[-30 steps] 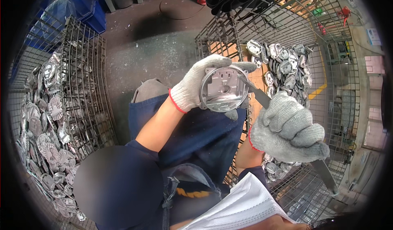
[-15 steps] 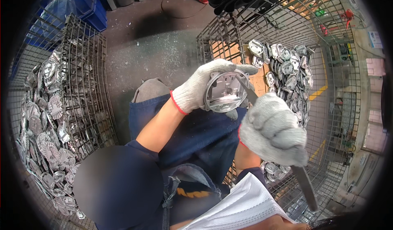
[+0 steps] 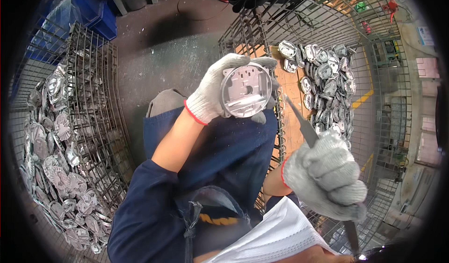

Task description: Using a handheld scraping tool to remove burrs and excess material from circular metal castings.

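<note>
One round, silvery part (image 3: 245,92), probably metal

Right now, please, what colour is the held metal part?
The held metal part is silvery grey; head view.

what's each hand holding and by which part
Left hand: round metal part, by its rim, from the left. Right hand: long flat tool, by its middle, both ends showing.

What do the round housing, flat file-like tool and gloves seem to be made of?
The round housing: metal, possibly cast aluminium; bare silvery-grey, bright reflections on its moulded recesses.
The flat file-like tool: probably steel; dull dark grey, little shine.
The gloves: knitted yarn, perhaps cotton; matte pale grey, soft folds and knit texture.
</note>
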### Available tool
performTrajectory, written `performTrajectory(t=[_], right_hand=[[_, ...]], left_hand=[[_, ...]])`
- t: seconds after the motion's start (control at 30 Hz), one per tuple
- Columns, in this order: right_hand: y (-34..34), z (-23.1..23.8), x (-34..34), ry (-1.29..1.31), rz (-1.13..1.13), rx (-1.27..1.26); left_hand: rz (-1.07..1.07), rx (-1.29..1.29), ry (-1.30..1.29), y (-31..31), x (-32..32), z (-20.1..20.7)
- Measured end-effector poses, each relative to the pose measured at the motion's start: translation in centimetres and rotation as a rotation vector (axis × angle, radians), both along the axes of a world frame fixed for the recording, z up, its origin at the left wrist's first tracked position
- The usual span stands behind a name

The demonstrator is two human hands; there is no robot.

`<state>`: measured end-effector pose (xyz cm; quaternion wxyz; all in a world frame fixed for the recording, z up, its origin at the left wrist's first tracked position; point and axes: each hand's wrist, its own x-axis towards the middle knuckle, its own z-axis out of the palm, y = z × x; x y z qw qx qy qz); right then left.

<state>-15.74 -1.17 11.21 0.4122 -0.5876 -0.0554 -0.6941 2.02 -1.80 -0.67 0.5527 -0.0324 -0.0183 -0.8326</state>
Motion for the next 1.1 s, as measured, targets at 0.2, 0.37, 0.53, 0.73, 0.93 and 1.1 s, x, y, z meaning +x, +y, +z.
performTrajectory(t=[0.2, 0.37, 0.53, 0.73, 0.93, 1.1], right_hand=[[-1.5, -0.8, -1.0, 0.063, 0.25, 0.151], [-1.8, -1.7, 0.0, 0.117, 0.227, 0.083], [-2.5, -1.9, 0.7, 0.151, 0.294, 0.114], [-2.2, -2.9, 0.5, 0.212, 0.238, 0.051], [-0.5, -4.4, 2.7, 0.213, -0.007, 0.06], [-2.4, -2.3, 1.9, 0.076, 0.335, 0.223]], left_hand=[[-0.014, -0.098, -0.053, 0.8, 0.5, 1.2], [-0.012, -0.09, -0.011, 1.4, 0.7, 2.7], [-0.031, -0.107, -0.029, 1.6, 1.1, 3.3], [0.084, -0.089, -0.176, 1.9, 1.0, 2.5], [0.156, -0.094, -0.577, 0.5, -0.6, 0.4], [0.094, -0.078, -0.453, 0.7, -1.0, 0.3]])
